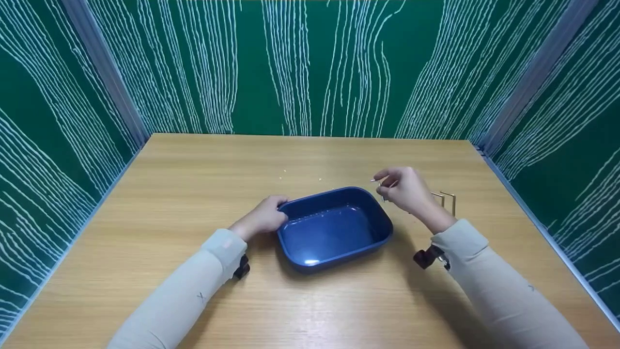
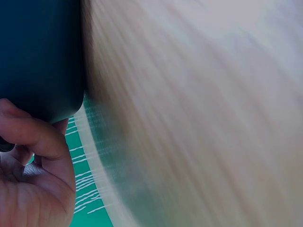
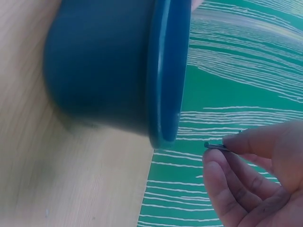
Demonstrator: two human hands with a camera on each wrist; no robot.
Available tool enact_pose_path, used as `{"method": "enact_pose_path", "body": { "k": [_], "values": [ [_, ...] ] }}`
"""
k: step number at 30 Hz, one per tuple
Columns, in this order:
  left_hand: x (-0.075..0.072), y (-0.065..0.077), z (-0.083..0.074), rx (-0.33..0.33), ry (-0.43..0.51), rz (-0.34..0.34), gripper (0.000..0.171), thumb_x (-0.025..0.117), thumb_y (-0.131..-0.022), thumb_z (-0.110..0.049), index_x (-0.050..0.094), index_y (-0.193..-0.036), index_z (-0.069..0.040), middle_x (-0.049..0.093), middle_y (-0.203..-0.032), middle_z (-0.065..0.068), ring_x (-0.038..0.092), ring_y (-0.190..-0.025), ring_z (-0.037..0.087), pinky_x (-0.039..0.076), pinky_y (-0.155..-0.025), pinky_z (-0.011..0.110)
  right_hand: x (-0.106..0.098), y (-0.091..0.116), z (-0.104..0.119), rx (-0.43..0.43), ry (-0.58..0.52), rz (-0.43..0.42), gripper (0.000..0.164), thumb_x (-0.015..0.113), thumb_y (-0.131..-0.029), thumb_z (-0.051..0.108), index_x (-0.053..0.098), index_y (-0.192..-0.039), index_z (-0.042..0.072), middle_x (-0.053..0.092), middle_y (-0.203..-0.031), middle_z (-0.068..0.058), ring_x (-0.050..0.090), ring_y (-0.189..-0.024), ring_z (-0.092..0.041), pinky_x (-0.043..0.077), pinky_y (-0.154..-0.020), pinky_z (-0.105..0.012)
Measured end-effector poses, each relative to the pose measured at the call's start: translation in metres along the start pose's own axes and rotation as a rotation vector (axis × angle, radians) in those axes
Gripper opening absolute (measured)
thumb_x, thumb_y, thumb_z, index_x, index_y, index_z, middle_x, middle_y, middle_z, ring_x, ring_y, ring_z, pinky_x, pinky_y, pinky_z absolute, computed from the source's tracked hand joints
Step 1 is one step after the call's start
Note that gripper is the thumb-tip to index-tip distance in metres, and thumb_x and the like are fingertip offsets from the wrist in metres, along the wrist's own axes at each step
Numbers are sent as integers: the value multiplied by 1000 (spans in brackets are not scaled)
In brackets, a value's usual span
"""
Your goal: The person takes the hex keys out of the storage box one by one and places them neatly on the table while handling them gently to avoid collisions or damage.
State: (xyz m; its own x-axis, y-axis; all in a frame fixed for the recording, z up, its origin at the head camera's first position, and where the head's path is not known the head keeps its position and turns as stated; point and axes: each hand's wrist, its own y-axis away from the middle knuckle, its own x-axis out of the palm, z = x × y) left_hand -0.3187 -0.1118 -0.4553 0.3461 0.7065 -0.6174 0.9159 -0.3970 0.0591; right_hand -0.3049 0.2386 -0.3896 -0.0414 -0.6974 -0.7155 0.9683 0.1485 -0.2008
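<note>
A deep blue rectangular basin (image 1: 334,235) with rounded corners stands at a slant on the wooden table. My left hand (image 1: 264,214) grips its left end, thumb over the rim; in the left wrist view the curled fingers (image 2: 33,135) lie against the basin's outer side. Just beyond the basin's right end, my right hand (image 1: 406,190) is raised above the table. Between thumb and fingertip it pinches a small, thin, pin-like metal piece (image 3: 217,147) with a wider end, too small to identify. Inside the basin, small bright specks show along the far edge of the floor.
Two bent, brass-coloured rods (image 1: 454,203) are partly hidden behind the right forearm. Several tiny pale bits (image 1: 319,179) lie on the table (image 1: 218,165) beyond the basin. Green walls (image 1: 416,58) with white lines close off the back and both sides.
</note>
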Motion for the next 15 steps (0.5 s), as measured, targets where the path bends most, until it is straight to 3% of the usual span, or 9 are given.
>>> {"method": "enact_pose_path", "body": {
  "k": [7,15],
  "values": [
    [-1,-1,1,1,-3,2,28,54,-86,3,69,-109,-3,66,-103,8,59,-92,22,48,-74,28,-7,-1,-6,16,-9,-17,23,72,-94,-5,76,-116,-3,79,-92,-21,68,-67,-14,52,-58,-22],
    [1,-2,2,-11,0,3,27,54,-87,3,68,-109,-4,66,-106,9,60,-96,23,48,-80,29,-11,-3,-16,45,-6,-25,25,71,-94,-4,75,-119,-5,79,-94,-23,68,-67,-13,54,-59,-21]
  ]
}}
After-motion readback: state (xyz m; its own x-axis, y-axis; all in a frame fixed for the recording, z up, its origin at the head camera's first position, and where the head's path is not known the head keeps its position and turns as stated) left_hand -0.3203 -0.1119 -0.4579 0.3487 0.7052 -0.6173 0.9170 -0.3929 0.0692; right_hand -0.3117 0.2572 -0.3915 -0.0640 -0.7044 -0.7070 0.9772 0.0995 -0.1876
